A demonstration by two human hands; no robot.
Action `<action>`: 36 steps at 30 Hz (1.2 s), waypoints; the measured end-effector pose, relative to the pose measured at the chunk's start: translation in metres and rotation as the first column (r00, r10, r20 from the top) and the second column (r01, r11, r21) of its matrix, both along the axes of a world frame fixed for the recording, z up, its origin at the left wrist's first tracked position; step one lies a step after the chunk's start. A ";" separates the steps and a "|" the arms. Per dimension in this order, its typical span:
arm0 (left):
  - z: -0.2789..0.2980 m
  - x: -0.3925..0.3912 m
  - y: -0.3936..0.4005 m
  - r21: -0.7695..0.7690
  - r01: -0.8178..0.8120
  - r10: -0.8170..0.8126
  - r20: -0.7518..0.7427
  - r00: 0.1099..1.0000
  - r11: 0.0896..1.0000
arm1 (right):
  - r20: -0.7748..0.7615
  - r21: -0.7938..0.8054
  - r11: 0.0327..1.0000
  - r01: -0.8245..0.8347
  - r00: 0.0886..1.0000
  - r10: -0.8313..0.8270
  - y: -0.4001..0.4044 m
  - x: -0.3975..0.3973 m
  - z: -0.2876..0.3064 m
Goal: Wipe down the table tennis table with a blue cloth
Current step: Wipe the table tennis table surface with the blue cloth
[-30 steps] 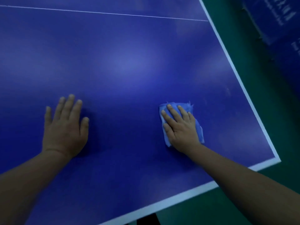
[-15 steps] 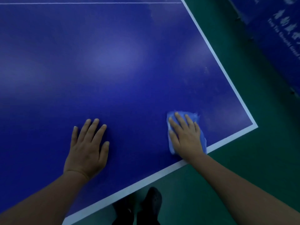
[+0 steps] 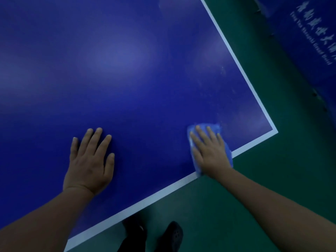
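Below, in the head view, we are looking down on the near right corner of the table tennis table, its dark blue surface bordered by a white line along the near and right edges. We are pressing our right hand flat on the blue cloth, fingers straight and slightly spread, pinching nothing. The cloth is lying on the surface at the near edge, close to the near right corner; its crumpled far margin is showing beyond the fingertips, and its near end is overlapping the white line. We are resting our left hand palm down on the bare surface, well apart from the cloth and farther along the near edge, with fingers extended and loosely spread and the thumb lying beside the palm. Faint pale smears are showing on the surface near the right edge, beyond the cloth. Past the near edge, the green floor is carrying our two dark shoes. Beyond the right edge, a blue barrier with white lettering, too blurred to read, is standing on the floor.
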State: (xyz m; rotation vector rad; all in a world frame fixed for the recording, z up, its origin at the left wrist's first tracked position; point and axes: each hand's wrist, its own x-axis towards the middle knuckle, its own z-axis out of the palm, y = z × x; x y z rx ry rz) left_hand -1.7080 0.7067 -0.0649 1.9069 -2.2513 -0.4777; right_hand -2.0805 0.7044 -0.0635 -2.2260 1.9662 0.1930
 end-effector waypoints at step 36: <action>0.003 -0.251 0.021 0.027 -0.339 0.338 0.021 0.941 0.940 | 0.028 -0.037 0.999 0.036 0.999 -0.035 -0.135 -0.186 -0.013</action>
